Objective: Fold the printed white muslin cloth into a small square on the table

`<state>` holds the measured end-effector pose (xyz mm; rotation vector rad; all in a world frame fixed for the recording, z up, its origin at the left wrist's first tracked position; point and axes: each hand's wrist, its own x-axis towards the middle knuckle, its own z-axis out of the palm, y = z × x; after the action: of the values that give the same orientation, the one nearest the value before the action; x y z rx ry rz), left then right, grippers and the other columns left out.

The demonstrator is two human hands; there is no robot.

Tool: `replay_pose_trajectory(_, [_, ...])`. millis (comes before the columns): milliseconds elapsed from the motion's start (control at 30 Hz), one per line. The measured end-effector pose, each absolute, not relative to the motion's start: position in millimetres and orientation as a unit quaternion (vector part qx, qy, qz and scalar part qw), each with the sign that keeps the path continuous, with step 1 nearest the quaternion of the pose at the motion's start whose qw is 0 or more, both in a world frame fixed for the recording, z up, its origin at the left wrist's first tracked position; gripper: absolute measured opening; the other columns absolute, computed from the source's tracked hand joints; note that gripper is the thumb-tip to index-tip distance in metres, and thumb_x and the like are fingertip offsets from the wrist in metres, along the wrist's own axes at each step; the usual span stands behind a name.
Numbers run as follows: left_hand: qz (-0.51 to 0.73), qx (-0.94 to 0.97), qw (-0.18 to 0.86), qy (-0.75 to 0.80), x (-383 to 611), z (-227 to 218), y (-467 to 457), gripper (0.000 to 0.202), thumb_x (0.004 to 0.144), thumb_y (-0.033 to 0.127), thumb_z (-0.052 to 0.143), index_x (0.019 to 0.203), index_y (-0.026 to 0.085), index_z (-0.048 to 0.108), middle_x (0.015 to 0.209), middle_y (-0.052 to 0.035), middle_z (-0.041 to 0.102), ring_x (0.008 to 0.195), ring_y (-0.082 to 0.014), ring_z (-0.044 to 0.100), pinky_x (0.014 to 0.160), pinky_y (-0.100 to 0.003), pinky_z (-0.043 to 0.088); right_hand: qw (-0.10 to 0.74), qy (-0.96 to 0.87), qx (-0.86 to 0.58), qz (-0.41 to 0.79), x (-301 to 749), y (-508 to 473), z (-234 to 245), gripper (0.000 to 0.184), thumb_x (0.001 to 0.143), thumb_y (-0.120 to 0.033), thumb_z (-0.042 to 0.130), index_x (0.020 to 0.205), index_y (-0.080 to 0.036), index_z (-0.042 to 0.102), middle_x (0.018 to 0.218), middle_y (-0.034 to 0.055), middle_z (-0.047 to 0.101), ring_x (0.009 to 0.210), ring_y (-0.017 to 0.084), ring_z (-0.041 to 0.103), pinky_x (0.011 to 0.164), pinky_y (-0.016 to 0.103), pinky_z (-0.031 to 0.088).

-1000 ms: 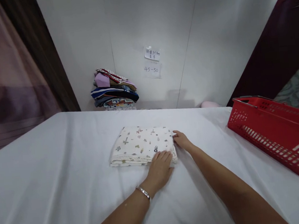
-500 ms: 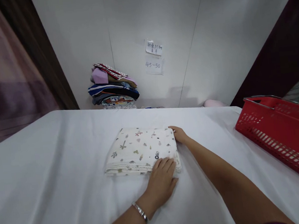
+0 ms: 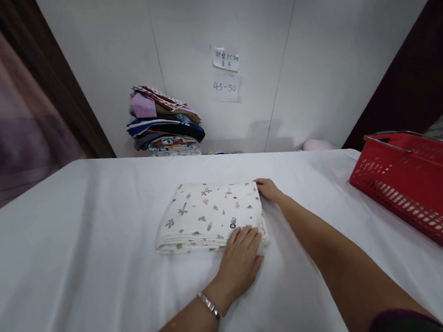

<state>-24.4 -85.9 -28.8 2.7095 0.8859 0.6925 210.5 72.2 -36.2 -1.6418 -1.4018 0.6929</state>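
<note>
A folded white cloth with small printed plants and figures lies in several layers in front of me. My left hand, with a silver bracelet on its wrist, rests on the cloth's near right corner. Its fingers are stretched out flat and point away from me. At the far right corner, my right hand has its fingers closed around the cloth's edge; the thumb is mostly hidden.
A white-covered table spreads under the cloth. On its right stands a red plastic basket with metal handles. Behind the far edge, a stack of folded fabrics leans by the wall, below and left of paper signs. A pink item shows behind the edge.
My view has tilted down slightly, so everything sits a little higher in the picture. Both hands keep nearly the same places on the cloth.
</note>
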Motion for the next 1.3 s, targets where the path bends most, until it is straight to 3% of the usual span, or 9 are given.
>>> replay_pose_trajectory(167, [0.236, 0.919, 0.110, 0.294, -23.2, -25.6, -85.9, 0.042, 0.085, 0.023, 0.050, 0.127, 0.022, 0.046, 0.133, -0.0067, 0.052, 0.129, -0.0234, 0.040, 0.111, -0.048, 0.026, 0.459, -0.505, -0.673, 0.286, 209.2, 32.4, -14.4, 0.029, 0.070, -0.029, 0.054, 0.092, -0.017, 0.066, 0.078, 0.0026, 0.066, 0.070, 0.014, 0.058, 0.058, 0.023, 0.043])
replay_pose_trajectory(367, [0.273, 0.912, 0.110, 0.286, -23.6, -21.9, -86.1, 0.034, 0.086, 0.021, 0.048, 0.120, 0.022, 0.051, 0.126, -0.0069, 0.055, 0.122, -0.0221, 0.044, 0.110, -0.048, 0.025, 0.459, -0.521, -0.635, 0.338, 188.5, -49.6, 6.0, 0.018, 0.069, -0.034, 0.058, 0.073, -0.017, 0.063, 0.064, -0.0004, 0.060, 0.059, 0.011, 0.052, 0.053, 0.022, 0.039])
replay_pose_trajectory(600, [0.297, 0.892, 0.088, 0.329, -25.8, -22.1, -82.1, 0.026, 0.090, 0.025, 0.044, 0.114, 0.022, 0.055, 0.118, -0.0062, 0.059, 0.112, -0.0218, 0.049, 0.099, -0.045, 0.034, 0.433, -0.527, -0.623, 0.384, 170.1, -90.2, -8.7, 0.014, 0.069, -0.032, 0.059, 0.068, -0.018, 0.061, 0.059, -0.0039, 0.055, 0.054, 0.009, 0.046, 0.054, 0.022, 0.038])
replay_pose_trajectory(1000, [0.277, 0.898, 0.085, 0.331, -26.9, -18.0, -81.1, 0.019, 0.091, 0.024, 0.042, 0.104, 0.022, 0.055, 0.107, -0.0036, 0.061, 0.103, -0.0208, 0.050, 0.093, -0.042, 0.036, 0.355, -0.555, -0.700, 0.275, 161.7, -88.8, -19.1, 0.020, 0.069, -0.040, 0.064, 0.073, -0.020, 0.063, 0.061, -0.0025, 0.060, 0.057, 0.012, 0.051, 0.053, 0.023, 0.035])
replay_pose_trajectory(1167, [0.278, 0.898, 0.092, 0.328, -26.6, -17.3, -80.9, 0.019, 0.090, 0.023, 0.043, 0.104, 0.023, 0.056, 0.107, -0.0036, 0.061, 0.104, -0.0207, 0.050, 0.093, -0.042, 0.036, 0.394, -0.531, -0.682, 0.312, 160.3, -85.9, -18.3, 0.013, 0.066, -0.032, 0.062, 0.064, -0.019, 0.060, 0.058, -0.0025, 0.057, 0.056, 0.012, 0.048, 0.053, 0.023, 0.036])
replay_pose_trajectory(1300, [0.284, 0.897, 0.090, 0.327, -26.2, -17.7, -81.0, 0.021, 0.088, 0.021, 0.046, 0.107, 0.023, 0.055, 0.110, -0.0036, 0.060, 0.106, -0.0205, 0.050, 0.094, -0.042, 0.035, 0.438, -0.485, -0.657, 0.376, 159.8, -90.8, -6.2, 0.015, 0.064, -0.031, 0.063, 0.061, -0.018, 0.055, 0.050, -0.0059, 0.047, 0.048, 0.008, 0.039, 0.048, 0.022, 0.030])
